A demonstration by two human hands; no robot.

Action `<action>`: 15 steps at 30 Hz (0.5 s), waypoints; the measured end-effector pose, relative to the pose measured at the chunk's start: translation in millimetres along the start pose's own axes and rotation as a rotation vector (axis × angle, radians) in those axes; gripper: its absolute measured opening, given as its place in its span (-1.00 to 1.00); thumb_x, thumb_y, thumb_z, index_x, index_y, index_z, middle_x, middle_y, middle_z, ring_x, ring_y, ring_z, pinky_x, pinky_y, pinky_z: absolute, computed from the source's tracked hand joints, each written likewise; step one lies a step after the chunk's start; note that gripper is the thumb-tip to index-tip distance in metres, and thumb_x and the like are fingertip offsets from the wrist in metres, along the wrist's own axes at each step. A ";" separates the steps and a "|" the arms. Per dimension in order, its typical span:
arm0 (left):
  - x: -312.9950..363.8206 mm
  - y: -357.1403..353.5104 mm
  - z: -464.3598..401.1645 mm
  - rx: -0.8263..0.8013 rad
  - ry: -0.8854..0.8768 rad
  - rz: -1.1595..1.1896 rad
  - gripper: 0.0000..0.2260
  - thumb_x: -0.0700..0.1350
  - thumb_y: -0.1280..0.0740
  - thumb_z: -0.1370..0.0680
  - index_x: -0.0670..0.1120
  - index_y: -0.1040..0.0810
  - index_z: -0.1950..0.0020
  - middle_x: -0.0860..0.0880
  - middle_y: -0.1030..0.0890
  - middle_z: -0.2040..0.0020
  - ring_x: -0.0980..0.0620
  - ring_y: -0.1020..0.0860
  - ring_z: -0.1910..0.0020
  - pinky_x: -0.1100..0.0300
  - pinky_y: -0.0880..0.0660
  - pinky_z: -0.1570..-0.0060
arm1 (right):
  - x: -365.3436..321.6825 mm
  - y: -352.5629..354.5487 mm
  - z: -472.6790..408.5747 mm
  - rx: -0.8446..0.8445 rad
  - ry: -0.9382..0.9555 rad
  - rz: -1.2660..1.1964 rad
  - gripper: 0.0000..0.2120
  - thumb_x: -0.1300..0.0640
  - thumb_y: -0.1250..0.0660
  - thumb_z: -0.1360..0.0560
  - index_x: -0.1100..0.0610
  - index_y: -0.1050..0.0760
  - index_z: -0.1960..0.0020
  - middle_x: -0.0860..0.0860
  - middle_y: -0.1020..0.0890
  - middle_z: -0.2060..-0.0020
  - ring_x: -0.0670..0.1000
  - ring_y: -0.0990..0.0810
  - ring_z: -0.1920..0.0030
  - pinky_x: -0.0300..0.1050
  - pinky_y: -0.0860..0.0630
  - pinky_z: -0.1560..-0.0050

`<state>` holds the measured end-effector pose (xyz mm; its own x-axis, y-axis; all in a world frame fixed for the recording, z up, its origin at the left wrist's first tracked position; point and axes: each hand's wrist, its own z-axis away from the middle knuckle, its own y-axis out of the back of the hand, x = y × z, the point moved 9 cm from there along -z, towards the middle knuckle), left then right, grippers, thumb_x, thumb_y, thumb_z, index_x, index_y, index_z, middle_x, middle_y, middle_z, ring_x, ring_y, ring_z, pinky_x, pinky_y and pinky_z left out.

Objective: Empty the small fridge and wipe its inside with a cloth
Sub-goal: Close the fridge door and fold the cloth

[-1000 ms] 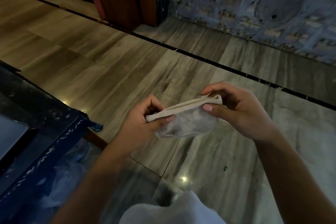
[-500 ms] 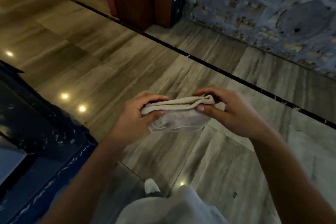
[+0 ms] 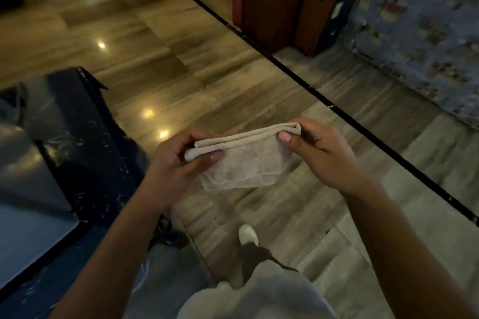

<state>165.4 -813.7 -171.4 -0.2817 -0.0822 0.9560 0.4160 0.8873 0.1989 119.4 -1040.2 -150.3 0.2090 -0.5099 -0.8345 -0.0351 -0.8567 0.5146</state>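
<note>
- Basically standing view, looking down at polished floor (image 3: 181, 41), wood-grain or stone-look tiles in tan and grey, glossy.
- Ceiling-light reflections show as bright spots on the floor, left of centre and upper left.
- Thin dark inlay strip (image 3: 337, 109) runs diagonally across the floor from top centre to the right edge.
- Left hand (image 3: 178, 160) pinches the left end of a folded beige cloth (image 3: 243, 160), thumb on the near face, fingers curled behind.
- Right hand (image 3: 318, 153) pinches the cloth's right top corner, thumb in front.
- Cloth is held in the air between both hands, above the floor, folded edge on top, loose layers hanging down.
- Dark glossy bench (image 3: 77, 142) at left, scuffed with pale marks along its edge; a grey flat panel lies on its near part.
- Reddish-brown wooden cabinet (image 3: 269, 0) stands at top, a dark unit just beside it on the right.
- Blue-grey patterned wall (image 3: 427, 28) at upper right, meeting the floor.
- White shoe (image 3: 248, 234) on the floor below the cloth; pale trouser leg (image 3: 259, 298) at bottom.
- Fridge not identifiable in this view.
</note>
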 end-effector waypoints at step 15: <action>-53.1 104.0 30.3 0.629 0.256 -0.155 -0.89 0.11 -0.41 -0.51 0.33 -0.63 0.00 0.18 -0.68 0.13 0.27 -0.60 0.19 0.44 -0.52 0.22 | 20.3 -126.1 -168.9 -0.606 0.071 -0.332 -0.86 -0.11 -0.34 -0.54 -0.19 -0.65 -0.04 -0.11 -0.70 0.13 -0.17 -0.65 0.15 -0.25 -0.58 0.19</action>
<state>197.5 -703.4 -208.0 -0.0525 -0.2645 0.9629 -0.2143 0.9448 0.2479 293.2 -929.3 -198.9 0.1786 -0.2040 -0.9625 0.5892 -0.7613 0.2707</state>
